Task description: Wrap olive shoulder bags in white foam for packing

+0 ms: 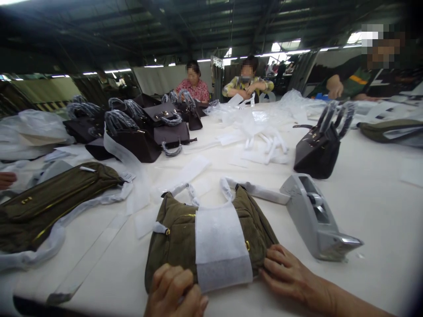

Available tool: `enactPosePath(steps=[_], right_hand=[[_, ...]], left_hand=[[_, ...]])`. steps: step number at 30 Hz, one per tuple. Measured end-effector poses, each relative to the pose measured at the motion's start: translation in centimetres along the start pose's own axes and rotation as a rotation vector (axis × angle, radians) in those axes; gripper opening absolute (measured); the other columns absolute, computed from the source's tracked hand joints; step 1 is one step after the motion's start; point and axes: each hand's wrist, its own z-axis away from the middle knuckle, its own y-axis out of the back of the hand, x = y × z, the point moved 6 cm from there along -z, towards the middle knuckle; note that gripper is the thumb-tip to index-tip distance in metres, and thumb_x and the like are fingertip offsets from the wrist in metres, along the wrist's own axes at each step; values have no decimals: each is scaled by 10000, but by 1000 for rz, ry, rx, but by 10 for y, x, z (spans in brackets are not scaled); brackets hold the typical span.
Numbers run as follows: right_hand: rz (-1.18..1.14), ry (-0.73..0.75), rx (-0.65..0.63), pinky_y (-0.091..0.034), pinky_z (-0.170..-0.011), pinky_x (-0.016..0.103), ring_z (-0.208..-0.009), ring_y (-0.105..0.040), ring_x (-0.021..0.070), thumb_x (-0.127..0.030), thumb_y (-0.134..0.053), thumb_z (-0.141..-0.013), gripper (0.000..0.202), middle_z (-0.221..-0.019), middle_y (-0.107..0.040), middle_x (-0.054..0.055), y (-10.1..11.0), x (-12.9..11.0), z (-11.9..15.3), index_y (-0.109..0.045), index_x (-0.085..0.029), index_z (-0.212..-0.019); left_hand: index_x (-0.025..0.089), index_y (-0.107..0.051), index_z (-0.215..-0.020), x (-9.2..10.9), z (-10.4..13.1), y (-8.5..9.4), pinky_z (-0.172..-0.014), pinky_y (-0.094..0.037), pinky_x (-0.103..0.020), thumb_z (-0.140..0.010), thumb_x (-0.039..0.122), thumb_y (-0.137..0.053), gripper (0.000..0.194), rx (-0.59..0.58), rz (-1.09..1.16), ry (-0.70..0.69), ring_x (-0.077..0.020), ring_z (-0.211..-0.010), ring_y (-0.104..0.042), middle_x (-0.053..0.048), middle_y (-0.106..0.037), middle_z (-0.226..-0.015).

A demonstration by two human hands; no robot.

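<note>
An olive-green handbag [179, 240] lies on the white table in front of me. A strip of white wrapping paper [221, 242] goes over its middle, and its strap is wrapped in white too. My left hand [175, 288] is curled closed at the bag's lower left edge, its fingertips partly hidden. At the lower right corner, my right hand [291, 275] pinches the bag's edge between bent fingers. A grey tape dispenser [307, 220] stands just right of the bag, close to the wrapped strap end.
Another olive bag [62, 193] with a wrapped strap lies at left, near a person's hand [7, 179]. Several dark handbags [132, 141] crowd the back left; one dark handbag [317, 149] stands at right. Wrapping scraps [267, 147] lie mid-table. Several people work beyond.
</note>
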Motion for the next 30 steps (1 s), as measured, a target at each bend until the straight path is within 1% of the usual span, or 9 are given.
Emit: enactPosePath(steps=[3,7,9,13,15,19,23,26,30], right_hand=[[17,9,10,-435,-796,409,-822,-558,184,-127,-424,-856,204,-828,-628,74,-5,-1,1,-602,-153,-954],[40,17,96,-431,-786,396,-808,-563,194,-132,-404,-864,215,-777,-627,68,0,-6,2,-610,-154,-919],[4,-14,51,-451,-713,347,-747,-561,183,-164,-407,-870,206,-738,-620,59,8,-4,-3,-612,-168,-891],[-91,-160,-122,-411,-522,251,-594,-509,137,-229,-417,-876,182,-659,-571,37,27,38,-35,-591,-196,-835],[-35,-186,-123,-414,-568,255,-687,-531,149,-186,-393,-880,197,-832,-605,69,31,75,-62,-571,-188,-964],[105,43,-335,-395,-658,280,-876,-517,172,-126,-370,-877,311,-1279,-457,69,-8,137,-116,-500,-235,-1138],[141,312,-531,-333,-608,282,-738,-495,155,-188,-427,-873,161,-1005,-601,50,-57,155,-131,-586,-205,-855],[187,309,-482,-307,-599,297,-689,-470,162,-197,-399,-884,180,-811,-594,59,-71,155,-126,-558,-165,-805],[155,265,-470,-298,-580,289,-669,-464,150,-195,-349,-902,227,-806,-577,67,-85,155,-111,-552,-152,-808]], left_hand=[[222,-607,-971,17,-40,-17,-957,-318,-475,-806,305,-490,219,83,-12,-8,-262,-1077,-478,-73,-572,-1084],[251,-446,-1240,24,-53,-69,-1042,-71,-524,-812,477,-446,484,-201,-129,-115,-293,-1242,-315,-70,-411,-1332],[257,-420,-1265,22,-45,-82,-1031,-52,-548,-807,521,-423,528,-226,-157,-164,-311,-1241,-316,-88,-416,-1328],[239,-464,-1236,21,-33,-82,-1005,-94,-595,-808,576,-386,551,-92,-205,-225,-344,-1201,-368,-127,-481,-1264],[247,-477,-1224,21,-32,-83,-1002,-110,-598,-817,586,-363,542,-93,-232,-243,-340,-1188,-388,-124,-490,-1256],[269,-494,-1200,22,-32,-85,-993,-140,-613,-806,609,-359,537,-32,-228,-225,-336,-1172,-411,-108,-503,-1247],[295,-524,-1150,20,-27,-92,-975,-187,-622,-752,657,-408,551,75,-219,-184,-331,-1150,-439,-84,-528,-1225],[297,-528,-1138,19,-24,-98,-977,-189,-621,-743,662,-415,550,67,-214,-183,-327,-1153,-437,-78,-529,-1225],[281,-484,-1192,18,-27,-93,-995,-136,-615,-787,633,-370,549,-30,-174,-175,-330,-1193,-388,-89,-486,-1268]])
